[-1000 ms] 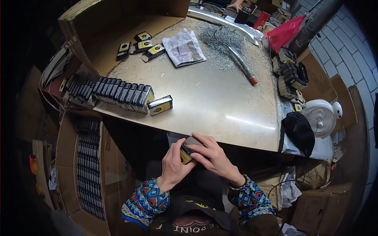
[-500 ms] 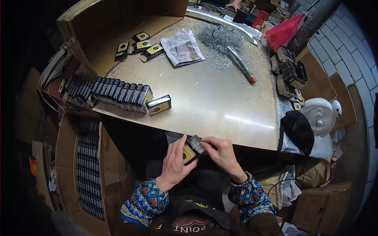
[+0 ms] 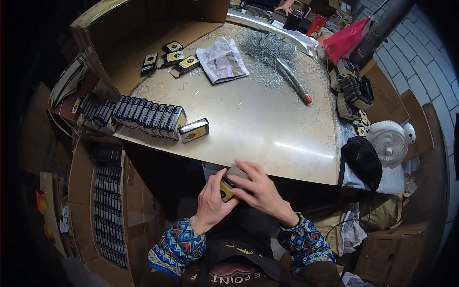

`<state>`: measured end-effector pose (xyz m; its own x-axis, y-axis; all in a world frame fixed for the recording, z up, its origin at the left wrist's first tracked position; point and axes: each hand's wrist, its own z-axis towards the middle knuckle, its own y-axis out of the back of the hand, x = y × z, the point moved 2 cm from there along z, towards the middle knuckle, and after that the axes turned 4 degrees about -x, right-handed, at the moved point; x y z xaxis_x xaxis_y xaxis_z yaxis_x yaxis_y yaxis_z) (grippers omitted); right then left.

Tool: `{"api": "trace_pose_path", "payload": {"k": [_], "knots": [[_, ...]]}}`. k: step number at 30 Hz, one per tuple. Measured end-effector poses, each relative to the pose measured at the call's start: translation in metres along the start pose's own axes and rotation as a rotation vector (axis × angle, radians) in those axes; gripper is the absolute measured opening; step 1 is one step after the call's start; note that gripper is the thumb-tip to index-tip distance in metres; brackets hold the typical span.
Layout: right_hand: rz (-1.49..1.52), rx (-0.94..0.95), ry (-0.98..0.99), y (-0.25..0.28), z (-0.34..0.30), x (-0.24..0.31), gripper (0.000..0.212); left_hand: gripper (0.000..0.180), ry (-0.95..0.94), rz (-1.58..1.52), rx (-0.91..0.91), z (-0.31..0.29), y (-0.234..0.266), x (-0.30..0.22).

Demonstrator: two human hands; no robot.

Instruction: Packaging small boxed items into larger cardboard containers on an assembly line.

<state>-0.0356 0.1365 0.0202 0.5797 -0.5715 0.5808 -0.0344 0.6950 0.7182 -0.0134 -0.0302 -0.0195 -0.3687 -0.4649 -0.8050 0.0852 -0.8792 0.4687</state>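
Observation:
Just off the near edge of the table, my left hand [image 3: 210, 203] is wrapped round a small black-and-yellow cardboard box [image 3: 226, 191]. My right hand [image 3: 263, 191] lies over the upper end of the same box, its fingers bent across the grey flap and the front face. The box is tilted and partly covered by both hands; what is inside it cannot be seen. Beyond my left hand, a similar box [image 3: 194, 130] stands on the table by the end of a long row of upright boxes [image 3: 158, 119].
A carton of packed boxes [image 3: 109, 215] stands low at left. On the table lie loose boxes [image 3: 174, 56], folded paper [image 3: 222, 60], a pile of thin metal pieces [image 3: 270, 52] and a red-tipped tube [image 3: 294, 82]. A white fan [image 3: 388, 143] stands right. Another person's hand [image 3: 287, 6] shows far back.
My right hand has moved left and slightly up from the box's right edge, and its fingers now cover the upper end. My left hand keeps its hold on the box.

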Motion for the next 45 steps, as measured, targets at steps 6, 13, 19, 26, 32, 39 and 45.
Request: {"api": "trace_pose_path", "payload": {"k": [6, 13, 19, 26, 32, 39, 45], "knots": [[0.257, -0.213, -0.178, 0.003, -0.010, -0.008, 0.033, 0.080, 0.042, -0.025, -0.062, 0.004, 0.003, -0.004], [0.135, -0.090, -0.167, -0.012, -0.011, 0.003, 0.035, 0.074, -0.060, 0.006, -0.050, -0.001, -0.001, -0.001], [0.621, -0.028, -0.473, -0.015, -0.016, -0.002, 0.025, 0.077, 0.002, 0.014, -0.013, -0.007, -0.004, 0.003], [0.158, -0.028, -0.205, -0.007, -0.005, 0.007, 0.032, 0.093, -0.032, 0.046, -0.015, -0.005, -0.001, 0.001], [0.113, -0.046, -0.105, -0.008, -0.001, 0.013, 0.033, 0.094, -0.011, 0.042, -0.011, -0.005, -0.002, 0.004], [0.140, -0.158, -0.140, -0.003, -0.010, 0.008, 0.026, 0.083, 0.066, -0.025, -0.021, -0.009, -0.003, 0.009], [0.365, -0.189, -0.269, -0.022, -0.018, 0.007, 0.024, 0.064, -0.021, 0.019, -0.042, -0.005, -0.007, 0.002]]}}
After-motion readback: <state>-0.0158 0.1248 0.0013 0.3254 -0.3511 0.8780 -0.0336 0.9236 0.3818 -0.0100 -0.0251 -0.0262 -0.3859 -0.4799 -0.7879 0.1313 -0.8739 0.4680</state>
